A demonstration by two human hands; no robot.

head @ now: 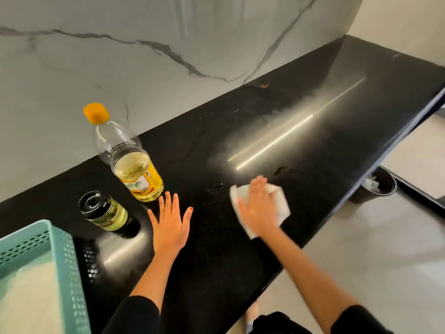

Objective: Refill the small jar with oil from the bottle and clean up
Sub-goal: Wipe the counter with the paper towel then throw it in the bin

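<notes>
Now: right hand (258, 208) flat, fingers (259, 186) straight, pressing white cloth (283, 204) onto black bench (313, 145), centre-right of frame. Left hand (171, 224) flat on bench, fingers spread, holding nothing. Capped oil bottle (131, 162) and small jar (106, 212) upright centre-left; teal basket (65, 261) lower left.

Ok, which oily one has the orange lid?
The tall bottle, the bigger of the two. Its cap is orange, while the small jar beside it has a black lid.

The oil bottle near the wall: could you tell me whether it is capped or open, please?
Capped. An orange cap sits on the neck of the oil bottle, which stands upright on the counter.
</notes>
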